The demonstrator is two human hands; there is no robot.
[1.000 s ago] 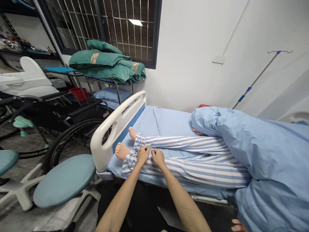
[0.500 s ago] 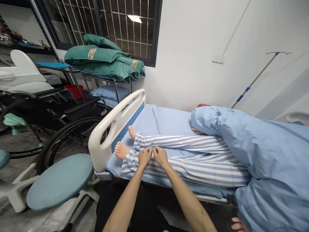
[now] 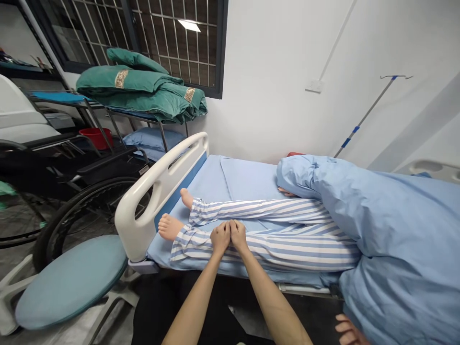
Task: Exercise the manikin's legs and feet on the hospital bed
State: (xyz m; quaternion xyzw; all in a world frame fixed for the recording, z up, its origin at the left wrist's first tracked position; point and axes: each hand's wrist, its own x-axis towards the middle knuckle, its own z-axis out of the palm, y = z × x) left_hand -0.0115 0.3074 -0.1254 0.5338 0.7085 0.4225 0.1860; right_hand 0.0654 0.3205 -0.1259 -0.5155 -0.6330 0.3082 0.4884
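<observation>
A figure lies on the bed in blue-and-white striped trousers [image 3: 287, 251], its bare feet [image 3: 170, 227] near the footboard. My left hand [image 3: 220, 238] and my right hand [image 3: 237, 235] lie side by side on the nearer lower leg, between ankle and knee. Both have their fingers curled and closed on the trouser leg, knuckles up, the two hands touching at the thumb side. The fingertips are hidden from me. A light blue quilt [image 3: 391, 215] covers the upper body, and a hand [image 3: 350, 330] of the figure sticks out below it.
The white footboard [image 3: 129, 211] rises left of the feet. A round teal stool [image 3: 72, 282] and a black wheelchair [image 3: 82, 191] stand further left. Folded green bedding [image 3: 143, 91] sits by the window. An IV pole [image 3: 370, 112] leans at the back right.
My hands have moved up the shin, away from the foot, and closer together, the left one travelling more. The whole view has shifted, so the room appears further left.
</observation>
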